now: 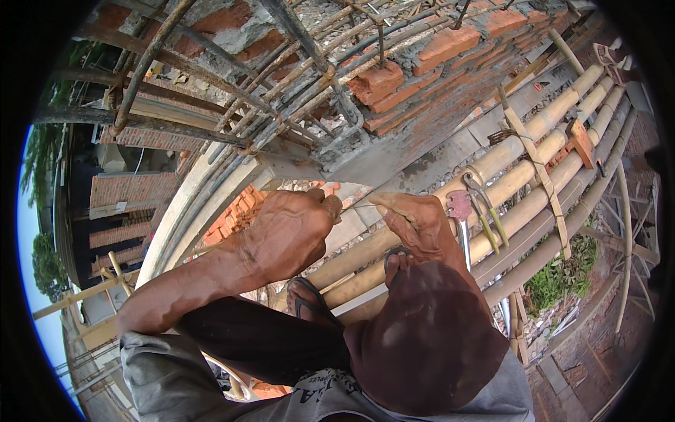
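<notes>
Pliers (482, 221) just right of right hand (423, 224), farther from left hand (294, 224), slanting back longways — both curled closed, can't tell around what.

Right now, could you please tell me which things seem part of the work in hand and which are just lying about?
Probably part of it:
left hand and right hand, fingers closed; what they pinch is too small to tell
steel bars ahead
green-handled pincers, unheld, on bamboo poles

Probably just lying about:
bricks below
leafy greenery
</notes>
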A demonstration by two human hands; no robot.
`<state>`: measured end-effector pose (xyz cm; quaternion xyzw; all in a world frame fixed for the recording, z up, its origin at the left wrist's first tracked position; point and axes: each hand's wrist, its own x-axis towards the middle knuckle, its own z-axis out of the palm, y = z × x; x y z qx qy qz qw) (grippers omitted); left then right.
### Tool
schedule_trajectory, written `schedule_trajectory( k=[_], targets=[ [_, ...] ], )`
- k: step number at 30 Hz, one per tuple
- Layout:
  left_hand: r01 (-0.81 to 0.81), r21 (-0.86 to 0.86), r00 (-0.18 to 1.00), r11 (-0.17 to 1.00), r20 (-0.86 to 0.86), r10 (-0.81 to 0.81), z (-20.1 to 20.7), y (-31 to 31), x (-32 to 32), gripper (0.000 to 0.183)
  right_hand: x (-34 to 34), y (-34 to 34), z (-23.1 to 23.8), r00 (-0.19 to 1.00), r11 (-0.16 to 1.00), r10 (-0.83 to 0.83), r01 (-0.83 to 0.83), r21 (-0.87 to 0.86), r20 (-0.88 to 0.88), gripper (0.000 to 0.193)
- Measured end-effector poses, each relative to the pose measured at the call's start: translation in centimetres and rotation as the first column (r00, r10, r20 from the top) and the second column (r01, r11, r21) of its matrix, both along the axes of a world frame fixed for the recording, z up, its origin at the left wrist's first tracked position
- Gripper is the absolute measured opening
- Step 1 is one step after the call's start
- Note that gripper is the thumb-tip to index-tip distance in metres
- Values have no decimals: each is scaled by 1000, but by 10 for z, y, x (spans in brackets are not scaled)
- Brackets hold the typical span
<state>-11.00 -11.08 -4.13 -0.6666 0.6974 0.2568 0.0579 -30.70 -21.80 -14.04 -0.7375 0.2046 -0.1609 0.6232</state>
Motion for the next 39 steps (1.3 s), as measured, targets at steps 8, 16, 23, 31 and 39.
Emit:
schedule_trajectory(
  k=[8, 16, 23, 31, 39],
  targets=[
    [-246, 237, 827, 940, -455, 331, -54, -11, 18, 12, -9, -3, -11, 997, 997, -76, 76, -10, 22, 25],
    [182, -151, 977, 972, 140, -162, -52, -7, 10, 39, -6, 2, -35, 994, 910, -108, 92, 405, 18, 26],
    [58, -283, 998, 957, 32, -51, -61, -39, -5, 25, -9, -9, -41, 934, 670, -358, 255, 697, 3, 30],
    [203, -460, 977, 864, 147, -151, -68, -76, -12, 15, -19, -17, -50, 903, 840, -430, 388, 380, 28, 31],
    [-205, -486, 939, 850, -342, 31, -91, -117, -24, 16, -26, -21, -52, 811, 570, -584, 433, 698, -26, 26]
  ],
)
